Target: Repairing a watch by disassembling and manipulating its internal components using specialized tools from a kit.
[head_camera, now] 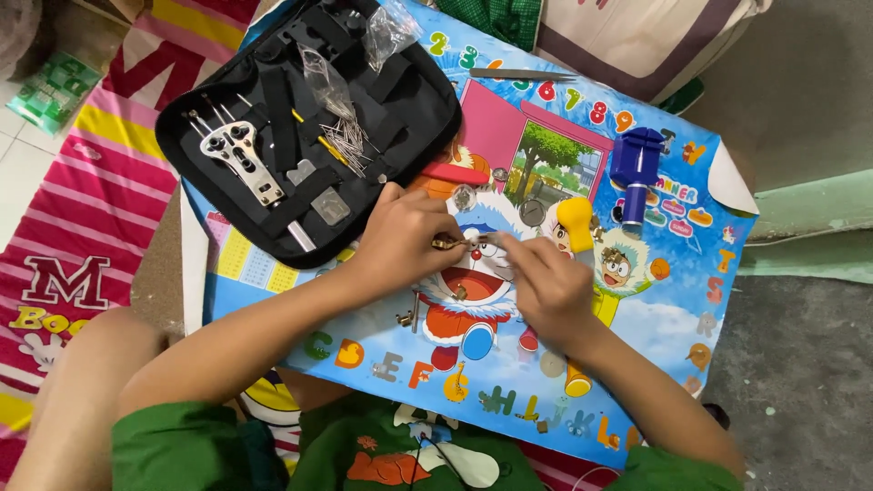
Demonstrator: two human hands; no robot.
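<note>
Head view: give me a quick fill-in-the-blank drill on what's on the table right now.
1. The black tool case lies ____, its tools showing.
2. The left hand pinches a small ____-coloured part.
3. The tall plastic tool standing past the right hand is ____.
4. The grey tweezers lie at the table's ____ edge.

Missing words: open; brass; blue; far

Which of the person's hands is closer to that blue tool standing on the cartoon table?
The right hand. It sits just below and left of the blue tool, apart from it. The left hand is farther left, beside the black tool case.
</note>
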